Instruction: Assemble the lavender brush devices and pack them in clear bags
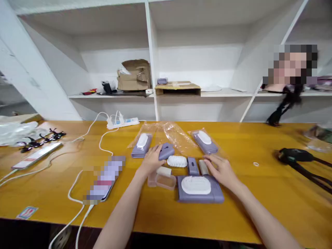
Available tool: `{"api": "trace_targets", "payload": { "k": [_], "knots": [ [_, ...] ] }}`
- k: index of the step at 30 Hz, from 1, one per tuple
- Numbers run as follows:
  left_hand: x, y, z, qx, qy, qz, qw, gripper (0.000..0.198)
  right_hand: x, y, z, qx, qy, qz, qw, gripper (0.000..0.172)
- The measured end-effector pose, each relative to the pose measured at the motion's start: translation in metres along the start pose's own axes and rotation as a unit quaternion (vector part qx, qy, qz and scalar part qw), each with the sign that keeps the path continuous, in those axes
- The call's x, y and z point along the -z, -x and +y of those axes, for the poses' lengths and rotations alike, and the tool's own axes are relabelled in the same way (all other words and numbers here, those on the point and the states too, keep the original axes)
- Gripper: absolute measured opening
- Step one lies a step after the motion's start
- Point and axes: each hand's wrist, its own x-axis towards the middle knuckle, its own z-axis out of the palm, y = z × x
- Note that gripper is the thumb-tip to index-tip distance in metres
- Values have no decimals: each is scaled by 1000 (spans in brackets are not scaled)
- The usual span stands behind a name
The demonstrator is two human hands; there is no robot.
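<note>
Lavender plastic case (201,197) near right hand (220,172)

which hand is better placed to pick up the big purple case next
Probably the right hand: it sits at the upper edge of the big purple case, while the left hand lies farther off, on a small purple piece.

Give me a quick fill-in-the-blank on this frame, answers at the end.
A brush with ____ bristles lies between the left hand and right hand.
The large lavender case has a white ____ panel.
Behind the hands lie ____ bagged lavender cases.
The clear plastic box is nearer the ____ hand.

white; oval; two; left
</note>
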Motion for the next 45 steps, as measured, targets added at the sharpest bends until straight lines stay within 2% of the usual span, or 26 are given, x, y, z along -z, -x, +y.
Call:
{"api": "trace_targets", "payload": {
  "k": [9, 12, 14, 16, 17, 18, 22, 24, 29, 33, 37, 42, 45],
  "knots": [
    [1, 1, 6, -18, 6, 37, 999, 73, 2, 1, 6, 8, -6, -5, 1000, 20],
    [6, 2, 9, -7, 17, 94, 995, 56, 1, 2, 8, 4, -2, 0, 1000, 20],
    [14, 3, 8, 41, 13, 163, 986, 36, 1, 2, 9, 5, -3, 1, 1000, 20],
    [25, 6, 1, 121, -6, 211, 970, 29, 1, 2, 9, 6, -4, 0, 1000, 20],
    [30, 9, -5, 183, -34, 216, 958, 28, 1, 1, 9, 7, -5, -1, 1000, 20],
    [34, 11, -10, 237, -60, 189, 951, 27, 1, 1, 9, 7, -5, -3, 1000, 20],
    [39, 17, -29, 299, -78, 151, 939, 22, 1, -1, 7, 8, -3, -11, 1000, 20],
    [35, 16, -32, 310, -83, 148, 936, 26, 1, -1, 7, 12, -5, -15, 1000, 20],
    [20, 9, -31, 310, -67, 158, 935, 50, 2, -1, 8, 7, -3, -17, 1000, 20],
    [12, 5, -33, 306, -40, 161, 938, 57, 1, -2, 7, 7, -2, -22, 1000, 21],
    [9, 4, -35, 309, -23, 170, 935, 68, 1, -3, 8, 4, -1, -25, 1000, 22],
    [11, 1, -37, 319, 4, 146, 937, 98, 1, -3, 10, -3, -5, -35, 999, 23],
    [12, 0, -37, 324, 17, 158, 933, 100, 1, -4, 10, -1, -6, -31, 1000, 24]
  ]
}}
